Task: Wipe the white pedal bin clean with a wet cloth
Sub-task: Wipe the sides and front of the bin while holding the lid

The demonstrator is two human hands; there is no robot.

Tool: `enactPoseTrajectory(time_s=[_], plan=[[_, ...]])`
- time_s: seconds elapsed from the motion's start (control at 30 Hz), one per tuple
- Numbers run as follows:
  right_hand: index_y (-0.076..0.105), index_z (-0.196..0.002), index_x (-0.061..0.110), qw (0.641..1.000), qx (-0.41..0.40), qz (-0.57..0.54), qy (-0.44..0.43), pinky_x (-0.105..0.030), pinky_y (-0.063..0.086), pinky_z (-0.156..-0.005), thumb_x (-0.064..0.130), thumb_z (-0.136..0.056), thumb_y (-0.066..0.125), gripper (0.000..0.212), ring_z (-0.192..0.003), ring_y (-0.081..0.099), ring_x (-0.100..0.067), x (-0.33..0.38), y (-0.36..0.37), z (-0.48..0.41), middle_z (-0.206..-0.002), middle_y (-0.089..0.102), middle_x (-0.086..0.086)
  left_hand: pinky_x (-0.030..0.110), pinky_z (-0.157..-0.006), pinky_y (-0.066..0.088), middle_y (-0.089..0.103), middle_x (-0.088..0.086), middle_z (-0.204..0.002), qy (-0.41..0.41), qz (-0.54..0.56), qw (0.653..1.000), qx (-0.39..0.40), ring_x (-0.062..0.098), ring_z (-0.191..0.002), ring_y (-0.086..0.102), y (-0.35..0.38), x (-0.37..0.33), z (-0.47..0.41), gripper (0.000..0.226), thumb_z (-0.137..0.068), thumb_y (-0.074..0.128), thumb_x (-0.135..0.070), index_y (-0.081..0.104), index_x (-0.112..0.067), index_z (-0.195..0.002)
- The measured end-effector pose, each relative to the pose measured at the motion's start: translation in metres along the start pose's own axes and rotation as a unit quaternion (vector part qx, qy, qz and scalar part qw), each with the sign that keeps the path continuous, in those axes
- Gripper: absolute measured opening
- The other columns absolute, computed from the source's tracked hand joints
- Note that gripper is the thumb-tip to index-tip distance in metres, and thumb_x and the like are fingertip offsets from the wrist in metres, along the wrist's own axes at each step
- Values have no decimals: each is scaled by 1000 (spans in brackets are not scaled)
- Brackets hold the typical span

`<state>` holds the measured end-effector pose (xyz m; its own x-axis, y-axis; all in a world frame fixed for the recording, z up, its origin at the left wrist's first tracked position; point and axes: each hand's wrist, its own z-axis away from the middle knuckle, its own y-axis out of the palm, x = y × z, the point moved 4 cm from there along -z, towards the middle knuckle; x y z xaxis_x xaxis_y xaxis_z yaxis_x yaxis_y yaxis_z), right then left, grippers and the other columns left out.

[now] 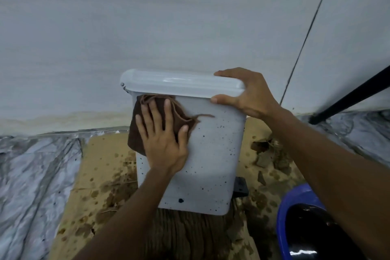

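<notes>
- I am pressing the left grip (163, 141) flat on a brown cloth (137, 135). The fingers are lying straight and spread, pinning the cloth to the upper left of the near face of the white pedal bin (211, 154), just under the lid (179, 84).
- The right grip (247, 97) is clamping the lid's right corner, fingers curling over the top and thumb lying along the front rim, steadying the bin.
- The bin is standing at the far edge of a stained cardboard sheet (99, 164) on the floor, close to the wall. Its black pedal (240, 186) is sticking out at the lower right.
- Dark specks are dotting most of the near face, so I am judging the wipe barely begun.
- The bin is looking like thin, light plastic, likely to slide or tip under a push and to turn slick when wet. The lid corner is seeming the sound place to hold it.
- The cloth is hanging soft and limp with a loose hem strip trailing, so a flat palm is suiting it.
- A blue basin (282, 213) of dark water is sitting at the sheet's near right corner.
</notes>
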<state>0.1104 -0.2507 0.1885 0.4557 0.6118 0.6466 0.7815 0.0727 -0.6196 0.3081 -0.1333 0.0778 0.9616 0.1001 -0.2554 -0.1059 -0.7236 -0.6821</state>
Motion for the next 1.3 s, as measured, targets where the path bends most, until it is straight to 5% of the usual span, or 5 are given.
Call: enactPoseTrajectory(time_s=[0.27,0.5,0.8,1.17,1.3], plan=[[69,-117,38,999,-12,-30,36,-39,51,-98,66,-64,81,61,-113,60,-6,-10,0,5,-120,65,17,51,-126,-1,15,16,-167,313,-20,944,105,33,-157,4,22,-52,44,65,-105,33,-48,18,-21,-162],[73,-113,35,995,-30,-65,65,-38,51,-99,53,-67,87,51,-111,62,-5,-5,1,7,-117,68,19,56,-125,0,6,23,-167,5,-5,1000,25,40,-155,1,0,10,15,76,-100,33,-58,16,-16,-162],[71,-117,36,995,-16,-71,64,-36,52,-98,59,-64,85,59,-113,61,-4,-8,-2,11,-122,67,19,51,-127,4,11,13,-168,322,-24,941,99,32,-157,6,21,-57,41,67,-103,40,-51,22,-23,-161],[74,-112,38,991,-33,-102,80,-36,52,-99,47,-66,90,50,-111,62,-3,-7,2,11,-117,69,20,55,-123,18,10,14,-169,-141,93,984,-49,32,-157,8,-6,20,-20,74,-102,38,-47,14,-10,-162],[74,-111,39,991,-39,-102,74,-39,53,-97,54,-63,89,52,-111,63,-6,-8,2,11,-117,70,18,57,-125,9,9,17,-169,69,26,997,30,37,-156,4,5,-31,3,72,-103,36,-47,15,-10,-161]])
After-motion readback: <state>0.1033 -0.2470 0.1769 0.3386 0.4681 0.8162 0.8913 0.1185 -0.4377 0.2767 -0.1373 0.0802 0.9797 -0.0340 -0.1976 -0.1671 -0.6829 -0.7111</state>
